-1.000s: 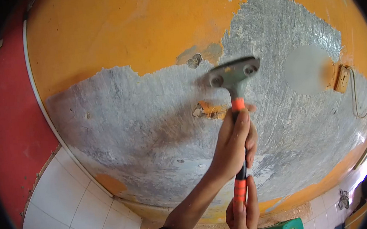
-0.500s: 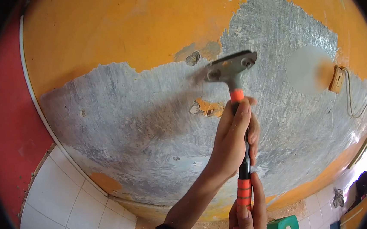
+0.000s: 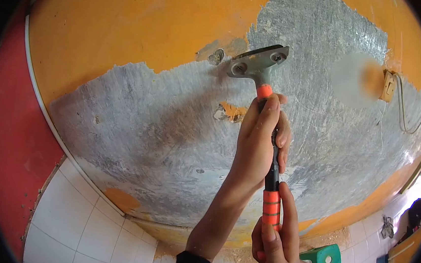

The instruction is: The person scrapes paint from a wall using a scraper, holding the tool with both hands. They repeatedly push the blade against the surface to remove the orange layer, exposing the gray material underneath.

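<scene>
A long-handled scraper [image 3: 271,196] with a wide grey head and orange grips on a black shaft stands upright before the wall. My left hand [image 3: 260,140] is wrapped round the shaft just below the head. Lower down, my right hand [image 3: 276,247] grips the orange end of the handle. The scraper's blade edge overlaps the bared grey patch [image 3: 169,115], close under the orange paint [image 3: 113,30]. Near the blade's left end there is a small hole [image 3: 216,57] in the wall. A leftover orange paint scrap [image 3: 232,111] shows left of my upper hand.
On the right, a switch box [image 3: 389,87] with a hanging cable sits on the wall. A green stool [image 3: 326,257] stands below on the floor. White tiles [image 3: 74,226] and a red wall [image 3: 8,137] lie to the left, past a pale conduit [image 3: 42,102].
The scraper and both hands have shifted slightly up and left in view. The whole scene has shifted a little too. Both hands keep their hold.
</scene>
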The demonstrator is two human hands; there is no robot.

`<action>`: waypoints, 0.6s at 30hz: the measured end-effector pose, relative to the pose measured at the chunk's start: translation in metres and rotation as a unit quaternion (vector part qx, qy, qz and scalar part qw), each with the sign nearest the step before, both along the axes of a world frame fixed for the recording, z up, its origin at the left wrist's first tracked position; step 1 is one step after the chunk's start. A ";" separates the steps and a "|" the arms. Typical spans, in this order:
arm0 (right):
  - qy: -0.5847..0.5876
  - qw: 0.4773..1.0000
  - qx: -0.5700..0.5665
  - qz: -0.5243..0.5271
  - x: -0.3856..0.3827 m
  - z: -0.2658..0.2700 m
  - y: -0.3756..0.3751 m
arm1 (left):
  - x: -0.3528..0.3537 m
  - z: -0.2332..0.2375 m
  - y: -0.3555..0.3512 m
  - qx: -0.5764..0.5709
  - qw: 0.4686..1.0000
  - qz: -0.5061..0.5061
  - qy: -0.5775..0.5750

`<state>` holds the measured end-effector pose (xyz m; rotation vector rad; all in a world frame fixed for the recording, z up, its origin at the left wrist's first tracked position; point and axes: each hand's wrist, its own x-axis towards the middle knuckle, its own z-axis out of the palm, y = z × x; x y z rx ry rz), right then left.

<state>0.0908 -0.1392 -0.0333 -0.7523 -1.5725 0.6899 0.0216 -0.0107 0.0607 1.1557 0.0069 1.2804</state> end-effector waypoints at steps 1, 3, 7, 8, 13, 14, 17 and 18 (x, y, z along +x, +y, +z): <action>0.018 0.999 -0.016 0.024 0.001 0.000 0.001 | -0.001 -0.002 0.000 0.002 1.000 0.001 0.000; 0.015 0.999 -0.022 0.027 0.005 -0.005 -0.004 | 0.003 -0.013 -0.001 -0.002 0.999 0.026 0.021; 0.046 0.996 -0.050 0.049 -0.002 0.006 0.008 | 0.002 0.002 0.006 0.018 0.999 0.038 0.013; 0.054 0.994 -0.077 0.058 -0.002 0.013 0.010 | 0.002 0.009 0.009 0.028 0.999 0.041 0.010; 0.033 0.997 -0.030 0.063 0.007 -0.001 0.002 | 0.006 -0.007 -0.002 0.022 0.999 0.021 0.029; 0.035 0.997 -0.014 0.067 0.008 -0.002 0.005 | 0.006 -0.005 0.002 0.022 0.999 0.018 0.021; -0.009 0.999 0.045 0.029 0.008 0.008 0.009 | 0.007 0.010 0.005 0.013 0.999 0.024 0.016; 0.037 0.998 -0.030 0.048 0.007 0.011 0.001 | 0.006 0.015 0.005 0.021 0.999 0.034 0.018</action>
